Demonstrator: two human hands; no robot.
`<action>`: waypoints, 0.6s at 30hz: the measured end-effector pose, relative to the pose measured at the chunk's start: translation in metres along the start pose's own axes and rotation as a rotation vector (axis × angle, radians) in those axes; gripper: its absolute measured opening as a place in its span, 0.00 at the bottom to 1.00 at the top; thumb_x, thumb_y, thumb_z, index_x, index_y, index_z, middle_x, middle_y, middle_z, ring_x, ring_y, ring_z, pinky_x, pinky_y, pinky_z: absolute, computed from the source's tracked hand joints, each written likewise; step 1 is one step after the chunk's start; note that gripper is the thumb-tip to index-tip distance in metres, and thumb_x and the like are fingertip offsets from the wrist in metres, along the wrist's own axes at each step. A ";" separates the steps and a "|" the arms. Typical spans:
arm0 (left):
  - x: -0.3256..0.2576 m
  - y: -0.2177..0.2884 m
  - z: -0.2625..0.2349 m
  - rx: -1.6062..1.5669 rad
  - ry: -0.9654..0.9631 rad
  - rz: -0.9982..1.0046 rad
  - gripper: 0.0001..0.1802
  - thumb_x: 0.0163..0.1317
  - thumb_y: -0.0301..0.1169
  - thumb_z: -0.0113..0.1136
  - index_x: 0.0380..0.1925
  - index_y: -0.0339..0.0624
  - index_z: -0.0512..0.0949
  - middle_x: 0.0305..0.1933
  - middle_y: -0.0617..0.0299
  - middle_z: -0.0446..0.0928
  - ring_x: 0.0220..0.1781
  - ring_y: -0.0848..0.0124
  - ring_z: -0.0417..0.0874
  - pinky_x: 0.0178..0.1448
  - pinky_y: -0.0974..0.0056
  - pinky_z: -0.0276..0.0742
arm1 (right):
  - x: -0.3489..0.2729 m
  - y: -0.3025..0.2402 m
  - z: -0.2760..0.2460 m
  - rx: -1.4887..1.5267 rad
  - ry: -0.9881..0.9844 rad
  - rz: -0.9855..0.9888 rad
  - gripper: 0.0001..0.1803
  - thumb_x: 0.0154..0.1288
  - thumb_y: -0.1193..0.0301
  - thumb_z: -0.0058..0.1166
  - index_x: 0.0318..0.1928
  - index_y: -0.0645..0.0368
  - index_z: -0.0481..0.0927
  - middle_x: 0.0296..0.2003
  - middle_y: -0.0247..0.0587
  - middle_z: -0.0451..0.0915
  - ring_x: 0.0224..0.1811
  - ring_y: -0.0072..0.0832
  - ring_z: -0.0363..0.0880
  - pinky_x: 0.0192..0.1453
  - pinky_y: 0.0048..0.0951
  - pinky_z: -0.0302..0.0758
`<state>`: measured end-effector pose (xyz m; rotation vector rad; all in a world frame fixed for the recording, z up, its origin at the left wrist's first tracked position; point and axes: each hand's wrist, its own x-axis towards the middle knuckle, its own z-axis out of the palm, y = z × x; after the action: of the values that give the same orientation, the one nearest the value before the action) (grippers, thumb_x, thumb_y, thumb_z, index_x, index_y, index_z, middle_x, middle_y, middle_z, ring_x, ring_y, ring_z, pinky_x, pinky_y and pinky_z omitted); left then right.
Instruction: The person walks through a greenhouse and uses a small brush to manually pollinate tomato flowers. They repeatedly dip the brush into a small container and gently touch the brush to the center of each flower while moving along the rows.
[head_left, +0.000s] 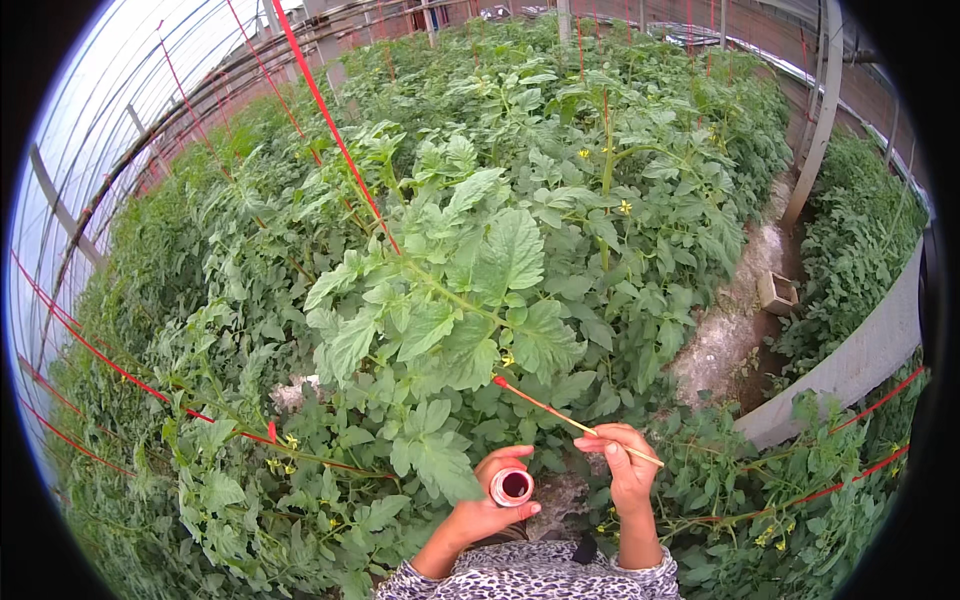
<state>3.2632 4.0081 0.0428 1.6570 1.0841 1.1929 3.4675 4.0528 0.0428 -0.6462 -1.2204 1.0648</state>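
Observation:
My left hand (487,516) is wrapped round a small open jar (499,490) with a pale rim and dark red liquid inside. Between the thumb and fingers of my right hand (627,466) is a thin wooden stick (553,411), its far end stained red. That red tip points up and left, close to a small yellow flower (508,358) under the leaves of a tomato plant (440,310). Whether tip and flower touch, I cannot tell. A red string (340,138) runs down to this plant's stem from the upper left.
Dense tomato plants (600,200) fill the greenhouse ahead. Red strings (130,378) cross low at the left, and another (840,487) at the right. A pale dirt path (722,340) with a small box (777,293) lies at right, beside a curved grey-white strip (850,365) and a post (815,130).

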 end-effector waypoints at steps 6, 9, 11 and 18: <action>0.003 -0.005 -0.013 -0.018 0.122 -0.011 0.28 0.42 0.32 0.77 0.41 0.40 0.71 0.58 0.50 0.71 0.59 0.59 0.72 0.58 0.58 0.70 | 0.020 0.030 0.005 -0.151 -0.059 -0.007 0.12 0.71 0.73 0.44 0.44 0.72 0.74 0.41 0.50 0.76 0.40 0.40 0.83 0.46 0.34 0.81; 0.000 -0.007 -0.019 -0.054 0.140 -0.063 0.27 0.42 0.32 0.77 0.40 0.40 0.71 0.58 0.50 0.71 0.59 0.60 0.72 0.58 0.58 0.70 | 0.023 0.027 0.004 -0.153 -0.042 -0.042 0.12 0.70 0.73 0.44 0.44 0.72 0.75 0.40 0.51 0.76 0.38 0.41 0.83 0.45 0.35 0.82; -0.001 -0.010 -0.021 -0.031 0.139 -0.063 0.27 0.43 0.32 0.77 0.40 0.39 0.72 0.58 0.51 0.71 0.58 0.60 0.72 0.58 0.58 0.70 | 0.018 0.006 0.004 -0.067 -0.002 -0.064 0.11 0.70 0.74 0.45 0.43 0.72 0.76 0.40 0.51 0.77 0.38 0.41 0.84 0.44 0.34 0.81; 0.002 -0.030 -0.009 0.045 0.048 -0.132 0.28 0.42 0.33 0.76 0.42 0.39 0.72 0.58 0.52 0.71 0.57 0.61 0.73 0.59 0.60 0.69 | -0.003 -0.042 -0.035 0.306 0.244 -0.087 0.14 0.68 0.67 0.47 0.33 0.68 0.69 0.26 0.54 0.73 0.17 0.34 0.73 0.19 0.31 0.77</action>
<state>3.2495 4.0205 0.0174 1.5717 1.2388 1.1355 3.5130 4.0384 0.0688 -0.4648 -0.8459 1.0398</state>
